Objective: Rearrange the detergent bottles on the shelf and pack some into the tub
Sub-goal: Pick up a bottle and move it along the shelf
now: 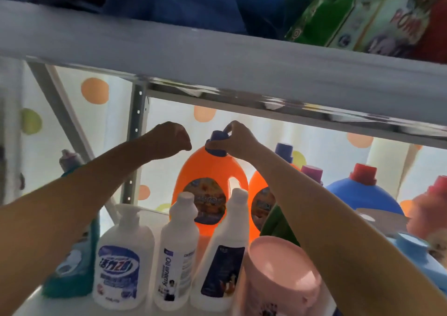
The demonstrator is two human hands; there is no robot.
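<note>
Orange plastic detergent jug (208, 190) with purple cap (217, 141) stands at shelf (217, 54) back, behind white bottles (179, 255). Our right hand (238, 139) pinches cap; left hand (173, 136) beside it, fisted, empty. We judge rearranging step; next, lift clear over front row.

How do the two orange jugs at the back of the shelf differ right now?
The left orange jug stands in full view, and the right hand grips its purple cap. The right orange jug is untouched and half hidden by that forearm and a white bottle. Both are upright, with oval labels and purple caps.
</note>
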